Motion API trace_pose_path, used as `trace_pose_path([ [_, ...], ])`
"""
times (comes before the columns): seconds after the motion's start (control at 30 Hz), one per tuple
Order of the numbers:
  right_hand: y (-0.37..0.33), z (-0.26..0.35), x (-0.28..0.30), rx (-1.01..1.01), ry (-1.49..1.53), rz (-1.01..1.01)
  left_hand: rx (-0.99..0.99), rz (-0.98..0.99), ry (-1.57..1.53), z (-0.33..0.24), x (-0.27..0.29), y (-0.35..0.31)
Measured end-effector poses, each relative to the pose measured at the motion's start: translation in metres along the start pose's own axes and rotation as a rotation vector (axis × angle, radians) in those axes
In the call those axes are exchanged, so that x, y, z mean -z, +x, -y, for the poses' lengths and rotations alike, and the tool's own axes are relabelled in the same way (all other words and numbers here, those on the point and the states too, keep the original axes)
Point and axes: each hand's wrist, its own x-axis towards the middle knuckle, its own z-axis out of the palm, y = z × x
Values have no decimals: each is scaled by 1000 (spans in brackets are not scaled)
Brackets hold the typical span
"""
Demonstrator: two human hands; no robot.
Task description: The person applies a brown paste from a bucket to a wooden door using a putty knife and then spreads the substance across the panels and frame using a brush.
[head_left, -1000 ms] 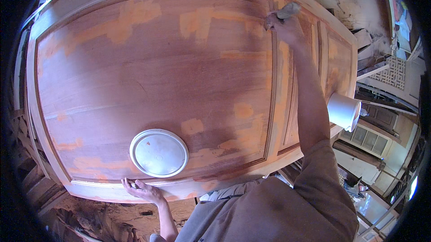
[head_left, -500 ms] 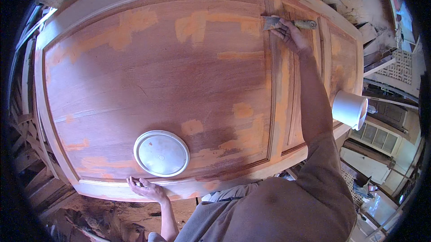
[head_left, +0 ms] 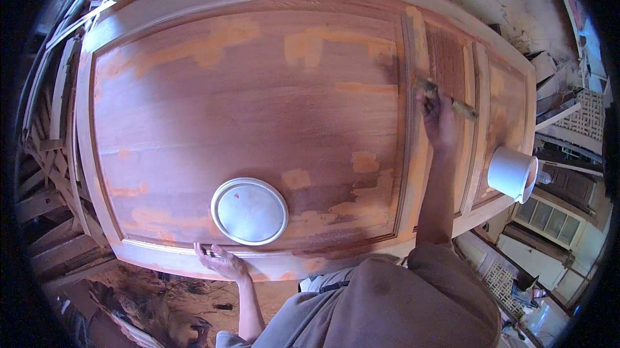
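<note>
A large reddish-brown panelled wooden door [head_left: 258, 135] lies flat before me, with smeared patches of orange filler [head_left: 303, 48] on it. My right hand [head_left: 438, 119] grips a putty knife [head_left: 465, 110] over the upright strip right of the big panel. The handle points right; the blade is blurred, and I cannot tell whether it touches the wood. At the near edge, my left hand [head_left: 223, 263] rests on the pale frame with its fingers apart. Just beyond those fingers, a round white lid [head_left: 250, 211] lies on the panel.
A white bucket [head_left: 510, 174] lies or leans at the door's right end, near a clear bottle [head_left: 544, 178]. Stacked timber [head_left: 51, 206] fills the left side. Farther right are a windowed frame [head_left: 549, 219] and a pale lattice piece [head_left: 589, 112]. Debris covers the ground below.
My right hand has come nearer along the upright strip with the putty knife, its handle now tilted more toward me. The view has shifted slightly. My left hand stays at the near edge.
</note>
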Motion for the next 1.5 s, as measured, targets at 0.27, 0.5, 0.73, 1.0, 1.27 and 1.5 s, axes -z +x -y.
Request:
trace_pose_path([
  [0.27, -95, -26, -23, -162, -14, -30, -5, -19, -9, -2, 2, -4],
  [0.5, -202, -76, -28, -414, -382, 207, -51, -43, 107, 14, 1, 0],
  [0.73, -286, -82, -23, -536, 53, 252, -40, -119, 103, 19, 0, 4],
  [1.0, -287, -13, 28, -390, 150, 379, -58, -205, -16, 21, 0, -2],
  [1.27, -307, 10, 46, -317, 144, 455, -80, -303, -59, 30, -16, -2],
  [1.5, -345, 14, 83, -358, -36, 865, -118, -519, -447, 7, 18, -73],
])
